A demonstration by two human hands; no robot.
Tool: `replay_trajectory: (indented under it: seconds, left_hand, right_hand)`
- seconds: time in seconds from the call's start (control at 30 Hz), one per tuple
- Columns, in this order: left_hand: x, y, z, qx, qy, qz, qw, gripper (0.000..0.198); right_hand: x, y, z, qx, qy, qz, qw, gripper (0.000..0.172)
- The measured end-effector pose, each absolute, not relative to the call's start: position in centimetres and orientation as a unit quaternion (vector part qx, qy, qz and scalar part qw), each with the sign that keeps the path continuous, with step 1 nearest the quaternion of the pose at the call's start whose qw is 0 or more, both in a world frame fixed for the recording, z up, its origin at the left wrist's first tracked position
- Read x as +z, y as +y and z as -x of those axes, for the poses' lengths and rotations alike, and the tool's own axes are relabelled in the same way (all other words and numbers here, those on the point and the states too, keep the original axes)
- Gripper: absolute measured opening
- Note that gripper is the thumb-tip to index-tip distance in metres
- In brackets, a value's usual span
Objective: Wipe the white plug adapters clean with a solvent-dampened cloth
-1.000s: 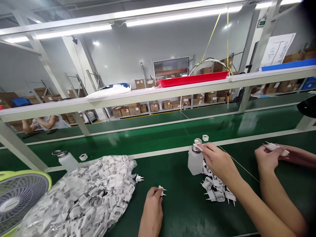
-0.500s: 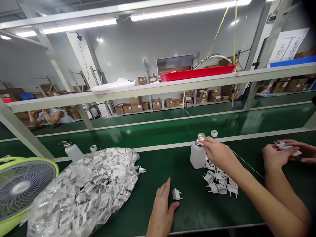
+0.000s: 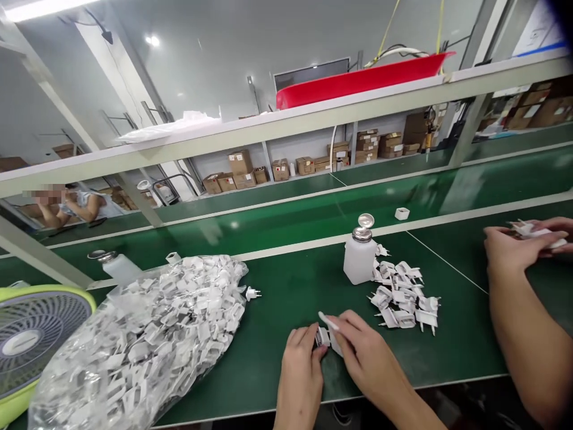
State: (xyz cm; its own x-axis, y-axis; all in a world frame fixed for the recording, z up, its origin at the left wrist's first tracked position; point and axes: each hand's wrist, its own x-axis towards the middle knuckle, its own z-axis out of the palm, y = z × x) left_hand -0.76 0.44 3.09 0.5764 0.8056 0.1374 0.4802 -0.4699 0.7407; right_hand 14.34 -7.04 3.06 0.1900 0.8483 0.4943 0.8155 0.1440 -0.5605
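Observation:
My left hand [image 3: 301,364] is closed on a white plug housing [image 3: 321,337] just above the green table, its thumb and fingers around the sides. Beside it, my right hand [image 3: 371,355] pinches a folded white cloth [image 3: 329,321], close to the housing's pin end. Beyond my hands stands a translucent dispenser bottle [image 3: 358,263] with its metal lid up. A pile of white plug housings [image 3: 403,298] lies to the bottle's right. On the left, a large clear plastic bag [image 3: 152,340] is full of similar housings, with one loose plug [image 3: 253,293] near its edge.
A green fan [image 3: 40,346] stands at far left, near a second dispenser bottle [image 3: 120,267]. At right, a co-worker's hands [image 3: 528,239] hold a white plug piece. Past the pale rail runs a green conveyor belt [image 3: 277,218]. A red tray [image 3: 358,80] sits on the overhead shelf.
My right hand has come from the dispenser bottle, down and left to my left hand, with the cloth. My left hand has closed on the plug housing that lay beside it. The view has tilted.

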Motion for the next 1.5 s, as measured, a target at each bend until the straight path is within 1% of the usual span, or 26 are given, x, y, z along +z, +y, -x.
replay_trajectory:
  seconds: [0.07, 0.17, 0.37, 0.53, 0.67, 0.77, 0.93, 1.03, 1.2, 1.33, 1.4, 1.5]
  left_hand:
    - [2.9, 0.2, 0.4, 0.243, 0.398, -0.821, 0.329, 0.043]
    - [2.5, 0.1, 0.1, 0.251, 0.407, -0.818, 0.320, 0.049]
    - [1.1, 0.4, 0.1, 0.281, 0.408, -0.812, 0.307, 0.050]
    - [1.0, 0.4, 0.3, 0.289, 0.399, -0.814, 0.307, 0.049]
    - [1.4, 0.4, 0.1, 0.285, 0.397, -0.814, 0.313, 0.050]
    - [1.7, 0.4, 0.0, 0.284, 0.400, -0.814, 0.311, 0.051]
    - [1.6, 0.2, 0.0, 0.284, 0.397, -0.813, 0.319, 0.049]
    - [1.5, 0.1, 0.1, 0.288, 0.399, -0.808, 0.324, 0.050]
    - [1.3, 0.1, 0.1, 0.291, 0.402, -0.805, 0.326, 0.051]
    - [1.4, 0.1, 0.2, 0.289, 0.400, -0.803, 0.333, 0.050]
    - [1.5, 0.1, 0.2, 0.289, 0.398, -0.801, 0.340, 0.049]
    - [1.7, 0.1, 0.2, 0.284, 0.397, -0.800, 0.349, 0.046]
  right_hand:
    - [2.5, -6.9, -13.8, 0.021, -0.676, 0.632, 0.379, 0.043]
    - [1.6, -7.1, -13.7, -0.004, -0.712, 0.611, 0.347, 0.047]
    - [-0.4, -8.6, -14.0, -0.075, -0.752, 0.573, 0.317, 0.052]
    - [-0.4, -8.6, -14.1, -0.121, -0.753, 0.574, 0.298, 0.053]
    - [0.3, -7.1, -14.8, -0.103, -0.728, 0.612, 0.293, 0.045]
    - [0.8, -6.2, -15.3, -0.080, -0.737, 0.609, 0.283, 0.038]
    - [0.6, -6.7, -15.2, -0.083, -0.760, 0.585, 0.271, 0.050]
    - [0.2, -7.5, -14.8, -0.090, -0.769, 0.576, 0.263, 0.051]
    - [-0.4, -8.9, -14.7, -0.110, -0.801, 0.544, 0.224, 0.057]
    - [-1.2, -9.6, -14.5, -0.113, -0.787, 0.549, 0.257, 0.057]
    - [-1.5, -9.4, -14.3, -0.093, -0.767, 0.569, 0.283, 0.057]
    - [-0.8, -8.5, -14.2, 0.044, -0.725, 0.612, 0.313, 0.053]
